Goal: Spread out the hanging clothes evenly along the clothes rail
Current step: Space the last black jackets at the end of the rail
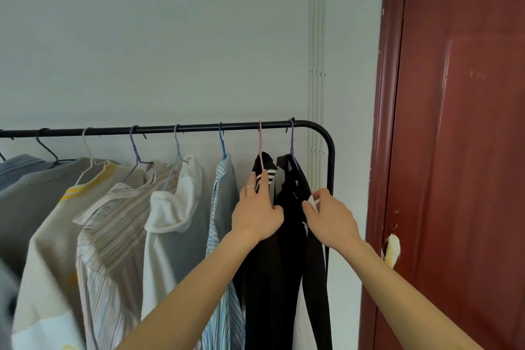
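Note:
A black clothes rail (159, 129) runs across the view and bends down at its right end. Several garments hang from it on coloured hangers. At the right end hang a black garment with white stripes on a pink hanger (260, 145) and a black garment (292, 236) on a purple hanger (292, 142). My left hand (257, 213) grips the shoulder of the striped black garment (264, 162). My right hand (329, 216) pinches the right edge of the other black garment, with a bit of white fabric between its fingers.
Left of my hands hang a blue striped shirt (224, 187), a white hooded top (176, 207), a brown striped shirt (113, 221), a cream sweater (48, 236) and a grey sweater (17, 202). A dark red door (460, 122) stands close to the rail's right end.

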